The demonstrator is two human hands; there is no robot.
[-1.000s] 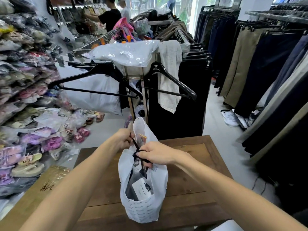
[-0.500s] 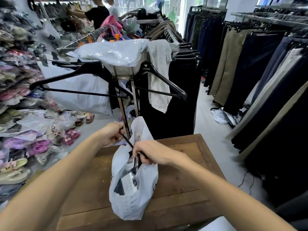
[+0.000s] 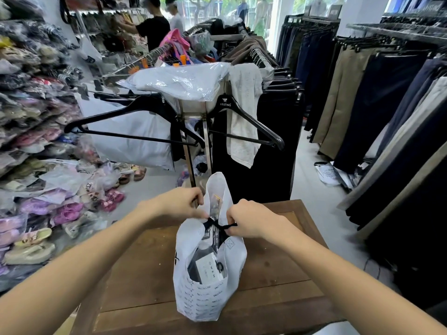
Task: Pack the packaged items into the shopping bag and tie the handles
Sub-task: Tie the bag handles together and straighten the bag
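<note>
A white printed shopping bag [image 3: 208, 293] stands upright on the wooden table [image 3: 278, 274]. Packaged items [image 3: 205, 269] show inside it, dark with a white label. Its black cord handles [image 3: 217, 226] cross in a knot over the bag's mouth. My left hand [image 3: 181, 201] pinches one cord end at the bag's left top. My right hand [image 3: 249, 221] grips the other cord end on the right. One white flap of the bag rises between my hands.
A clothes rack post [image 3: 208, 141] with black hangers [image 3: 246, 122] stands just behind the table. Bagged sandals [image 3: 48, 209] pile up on the left floor. Trouser racks [image 3: 387, 105] line the right. Two people [image 3: 157, 27] stand far back.
My hands have moved apart sideways, drawing the black cords tight into a knot across the bag's mouth. Earlier they were close together over the opening. The camera view shifted slightly.
</note>
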